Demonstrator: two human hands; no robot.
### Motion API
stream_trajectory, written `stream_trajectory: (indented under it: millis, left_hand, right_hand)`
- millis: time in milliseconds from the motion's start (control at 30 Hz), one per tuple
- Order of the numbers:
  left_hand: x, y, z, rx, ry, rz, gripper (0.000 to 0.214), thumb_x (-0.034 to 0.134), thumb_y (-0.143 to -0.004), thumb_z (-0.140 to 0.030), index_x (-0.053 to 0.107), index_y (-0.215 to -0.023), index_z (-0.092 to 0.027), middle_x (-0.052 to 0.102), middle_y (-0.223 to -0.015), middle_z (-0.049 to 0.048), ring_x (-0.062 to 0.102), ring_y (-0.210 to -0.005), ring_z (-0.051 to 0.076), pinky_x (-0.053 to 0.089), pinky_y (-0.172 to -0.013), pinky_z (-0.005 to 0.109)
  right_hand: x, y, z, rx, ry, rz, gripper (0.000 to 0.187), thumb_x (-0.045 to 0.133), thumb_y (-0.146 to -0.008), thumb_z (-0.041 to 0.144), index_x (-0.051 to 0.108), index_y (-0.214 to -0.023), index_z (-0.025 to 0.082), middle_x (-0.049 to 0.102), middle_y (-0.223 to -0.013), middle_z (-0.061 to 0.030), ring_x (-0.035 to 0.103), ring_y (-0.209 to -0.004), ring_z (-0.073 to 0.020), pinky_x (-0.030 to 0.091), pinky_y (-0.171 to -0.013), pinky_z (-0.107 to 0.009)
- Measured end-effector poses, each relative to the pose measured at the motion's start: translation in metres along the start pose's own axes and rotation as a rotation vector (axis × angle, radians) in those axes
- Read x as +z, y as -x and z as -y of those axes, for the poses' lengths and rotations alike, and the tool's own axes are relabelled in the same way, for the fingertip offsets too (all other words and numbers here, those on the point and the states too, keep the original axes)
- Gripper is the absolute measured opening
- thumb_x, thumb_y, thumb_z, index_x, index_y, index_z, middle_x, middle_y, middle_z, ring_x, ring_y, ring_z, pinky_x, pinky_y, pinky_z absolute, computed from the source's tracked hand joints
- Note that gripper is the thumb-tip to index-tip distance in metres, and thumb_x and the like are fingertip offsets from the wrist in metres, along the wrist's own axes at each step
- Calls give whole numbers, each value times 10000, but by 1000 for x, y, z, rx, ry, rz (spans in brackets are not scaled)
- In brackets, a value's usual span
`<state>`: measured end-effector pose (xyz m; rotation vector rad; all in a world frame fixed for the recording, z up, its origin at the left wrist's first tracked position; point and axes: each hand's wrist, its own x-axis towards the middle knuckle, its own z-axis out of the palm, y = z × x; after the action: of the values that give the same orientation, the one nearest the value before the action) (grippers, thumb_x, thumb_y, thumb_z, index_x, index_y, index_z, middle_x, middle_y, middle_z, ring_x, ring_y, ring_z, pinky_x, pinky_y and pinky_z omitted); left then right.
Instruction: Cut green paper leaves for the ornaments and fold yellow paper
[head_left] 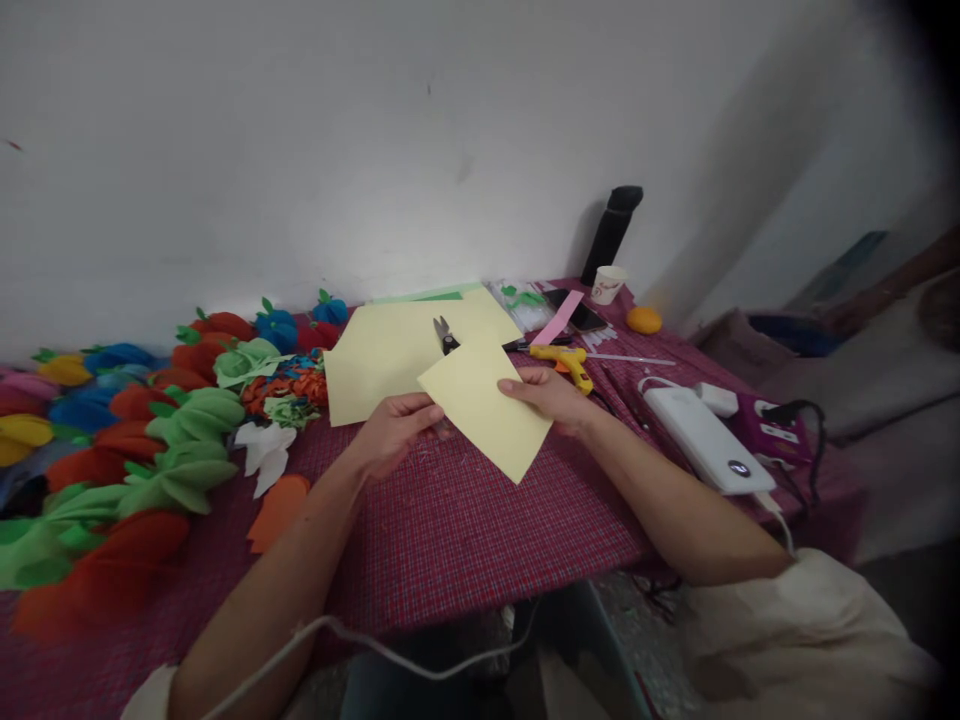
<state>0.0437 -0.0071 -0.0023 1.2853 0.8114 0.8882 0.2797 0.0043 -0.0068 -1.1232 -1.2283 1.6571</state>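
Observation:
Both my hands hold a pale yellow paper sheet above the red checked tablecloth. My left hand pinches its left corner, fingers closed on the edge. My right hand grips the right edge, thumb on top. Behind it lies a larger pale yellow sheet with black-handled scissors resting on it.
Colourful paper flowers crowd the left of the table. A yellow glue gun, a pink strip, a phone, a paper cup, an orange, a white power bank and a black bottle are at the right.

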Motion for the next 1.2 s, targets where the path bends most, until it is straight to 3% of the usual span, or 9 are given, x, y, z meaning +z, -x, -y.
stream_trajectory:
  millis: [733, 867, 1000, 1133, 1200]
  left_hand:
    - [-3, -1, 0, -15, 86, -19, 219, 641, -709, -272, 670, -884, -144, 655, -779, 43, 554, -625, 95, 427, -600, 234]
    - [-4, -4, 2, 32, 29, -110, 303, 615, -728, -292, 621, -996, -151, 660, -842, 49, 594, -706, 129, 453, -652, 255]
    - [-8, -6, 1, 104, -116, -146, 555, 644, -702, -279, 469, -1220, -185, 666, -874, 44, 612, -745, 154, 463, -724, 311]
    - [-11, -5, -1, 188, -237, -72, 667, 630, -713, -267, 354, -1317, -216, 662, -891, 35, 609, -764, 149, 468, -723, 308]
    - [-12, -3, -2, 220, -303, -34, 592, 605, -729, -280, 412, -1284, -211, 660, -943, 46, 607, -814, 158, 468, -754, 319]
  right_hand:
    - [-1, -2, -3, -13, 9, 46, 344, 677, -669, 428, 634, -838, 132, 687, -754, -61, 612, -583, -128, 475, -542, -249]
    - [0, -1, -3, -18, 107, 32, 326, 670, -669, 433, 640, -794, 134, 688, -711, -47, 609, -552, -125, 468, -507, -234]
    - [0, -1, -4, 2, 185, 63, 314, 657, -682, 435, 654, -792, 141, 692, -717, -49, 618, -547, -131, 480, -502, -237]
    - [0, -1, -5, 35, 211, 86, 296, 650, -696, 422, 664, -806, 148, 697, -740, -59, 627, -564, -137, 487, -502, -234]
    - [0, -2, -5, 47, 226, 92, 292, 648, -698, 421, 665, -801, 148, 697, -738, -62, 626, -560, -135, 485, -498, -232]
